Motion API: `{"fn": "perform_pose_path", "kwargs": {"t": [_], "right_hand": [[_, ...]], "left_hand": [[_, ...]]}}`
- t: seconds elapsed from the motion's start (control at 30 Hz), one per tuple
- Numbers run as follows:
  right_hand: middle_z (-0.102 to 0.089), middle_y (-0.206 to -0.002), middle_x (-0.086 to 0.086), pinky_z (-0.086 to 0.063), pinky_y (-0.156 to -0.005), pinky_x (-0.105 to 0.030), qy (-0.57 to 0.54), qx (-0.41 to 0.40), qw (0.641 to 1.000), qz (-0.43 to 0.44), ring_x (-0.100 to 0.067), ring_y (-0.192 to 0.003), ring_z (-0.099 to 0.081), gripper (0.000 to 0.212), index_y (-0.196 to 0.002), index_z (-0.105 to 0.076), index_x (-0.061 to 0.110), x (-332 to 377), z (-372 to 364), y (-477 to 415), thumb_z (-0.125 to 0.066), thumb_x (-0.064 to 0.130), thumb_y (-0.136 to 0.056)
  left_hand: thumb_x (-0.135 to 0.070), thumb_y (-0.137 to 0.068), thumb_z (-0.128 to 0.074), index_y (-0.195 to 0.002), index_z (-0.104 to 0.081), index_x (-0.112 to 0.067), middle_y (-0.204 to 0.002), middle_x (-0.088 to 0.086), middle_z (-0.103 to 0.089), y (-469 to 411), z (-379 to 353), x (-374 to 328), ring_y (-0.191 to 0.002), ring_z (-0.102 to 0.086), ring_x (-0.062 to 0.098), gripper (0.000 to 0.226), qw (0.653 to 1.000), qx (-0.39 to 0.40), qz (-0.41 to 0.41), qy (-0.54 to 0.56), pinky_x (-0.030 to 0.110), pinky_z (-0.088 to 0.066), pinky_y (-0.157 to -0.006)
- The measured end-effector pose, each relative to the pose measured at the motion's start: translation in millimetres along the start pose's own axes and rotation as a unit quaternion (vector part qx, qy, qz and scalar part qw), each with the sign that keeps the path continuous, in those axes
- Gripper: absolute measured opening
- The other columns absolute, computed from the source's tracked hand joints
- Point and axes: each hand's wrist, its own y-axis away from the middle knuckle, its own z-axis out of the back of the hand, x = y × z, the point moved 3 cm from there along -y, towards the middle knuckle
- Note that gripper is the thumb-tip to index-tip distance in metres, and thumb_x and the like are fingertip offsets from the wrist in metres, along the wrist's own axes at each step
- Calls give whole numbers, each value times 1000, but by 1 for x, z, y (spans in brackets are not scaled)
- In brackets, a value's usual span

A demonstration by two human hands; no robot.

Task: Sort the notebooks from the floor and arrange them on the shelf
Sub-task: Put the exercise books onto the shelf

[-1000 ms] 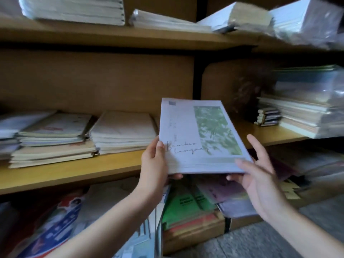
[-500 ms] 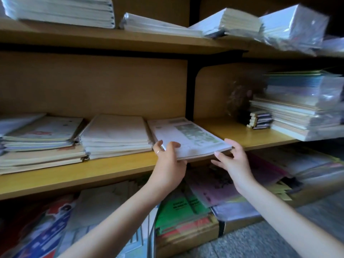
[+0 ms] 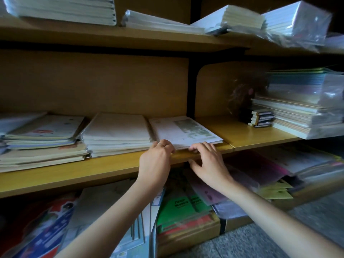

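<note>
**Mia:** Where was the notebook [image 3: 184, 130]?

**Ben:** It lay flat on the middle shelf [image 3: 111, 164], near the front edge. A second before, both hands held it up in the air, tipped so the leafy cover showed. Then it came down onto the wood.

**Mia:** So it was put away?

**Ben:** Almost, I think. It was down, but it sat a bit crooked, with its far corner turned to the right.

**Mia:** What did the hands do?

**Ben:** The left hand [image 3: 155, 164] was at the near left corner, with its fingers curled in. I could not tell if it was pinching the notebook or only pushing it. The right hand [image 3: 208, 161] had bent fingertips resting on the near edge. Its thumb hung lower, by the front of the shelf, so that hand was touching and not pinching.

**Mia:** What was next to it?

**Ben:** The white stack [image 3: 117, 135] was just to the left, right up against it. To the right the wood was bare, then came a small dark stack [image 3: 261, 118], far back.

**Mia:** Was the job done?

**Ben:** I guess not. It may still have needed a push to sit straight, and green books [image 3: 182, 205] and other things lay low down under the shelf.
</note>
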Motion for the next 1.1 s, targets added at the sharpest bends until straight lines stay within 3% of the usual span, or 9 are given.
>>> {"fn": "perform_pose_path", "kwargs": {"t": [0.2, 0.33, 0.5, 0.73, 0.8, 0.87, 0.97, 1.03, 1.1], "right_hand": [[-39, -129, 5, -20, -103, -34, -48, 115, 984, -129, -19, -124, -33, 61, -134, -27, 24, -1, -5, -17, -58, 31, -82], [-24, -147, 7, -3, -114, -40, -26, 177, 975, -131, -20, -138, -20, 76, -146, -6, 27, -2, -8, -18, -51, 36, -85], [1, -158, 5, 1, -116, -43, 49, 218, 967, -119, -24, -145, -1, 83, -151, 6, 27, -2, -7, -19, -49, 33, -89], [-5, -153, 8, 0, -115, -41, 63, 227, 966, -105, -24, -141, -8, 82, -151, 4, 26, -4, -9, -21, -50, 31, -89], [-11, -152, 7, -5, -116, -40, 40, 173, 979, -103, -22, -139, -13, 80, -151, -3, 24, -2, -11, -16, -52, 28, -88], [-27, -144, 4, -22, -113, -38, -18, 41, 996, -78, -20, -133, -26, 68, -147, -24, 20, 2, -12, 1, -55, 21, -86], [-46, -123, -1, -35, -102, -29, -66, -80, 994, 21, -15, -118, -42, 42, -124, -48, 17, 6, -20, 50, -52, 12, -82], [-47, -117, -3, -35, -97, -27, -61, -53, 995, 62, -17, -113, -45, 36, -116, -47, 16, 4, -36, 94, -49, 13, -80], [-44, -115, 0, -35, -95, -24, -86, 39, 995, 44, -15, -111, -44, 35, -113, -45, 17, -3, -55, 142, -47, 15, -78]], "left_hand": [[-20, -97, -38, -129, -56, -19, -143, -4, -45, -9, -10, 9, -123, -46, 22, 37, 999, 39, -13, -21, 34, -46, -91], [-22, -95, -38, -133, -51, -17, -144, -1, -45, -12, -11, 11, -123, -45, 24, 40, 998, 53, -21, -12, 35, -47, -93], [-27, -96, -38, -135, -48, -17, -145, -1, -43, -13, -12, 14, -126, -43, 24, 42, 998, 60, -11, -22, 36, -44, -96], [-31, -97, -36, -136, -46, -17, -146, -1, -41, -13, -15, 19, -125, -43, 23, 43, 996, 72, -30, -38, 37, -42, -96], [-31, -97, -36, -135, -47, -17, -145, 1, -40, -9, -15, 19, -126, -42, 24, 42, 997, 64, -27, -40, 37, -41, -96], [-26, -94, -42, -129, -53, -16, -138, 9, -42, 3, -13, 18, -122, -43, 28, 37, 999, 16, -43, -28, 39, -43, -91], [-17, -79, -50, -117, -57, -14, -120, 13, -41, 37, -14, 15, -104, -44, 31, 40, 987, -78, -139, -16, 39, -38, -84], [-18, -74, -51, -117, -52, -15, -116, 12, -39, 75, -28, 14, -101, -42, 30, 44, 968, -78, -238, -28, 40, -34, -86], [-21, -73, -52, -116, -48, -14, -115, 12, -42, 116, -49, 16, -102, -44, 30, 44, 942, -7, -332, -56, 41, -34, -89]]}}
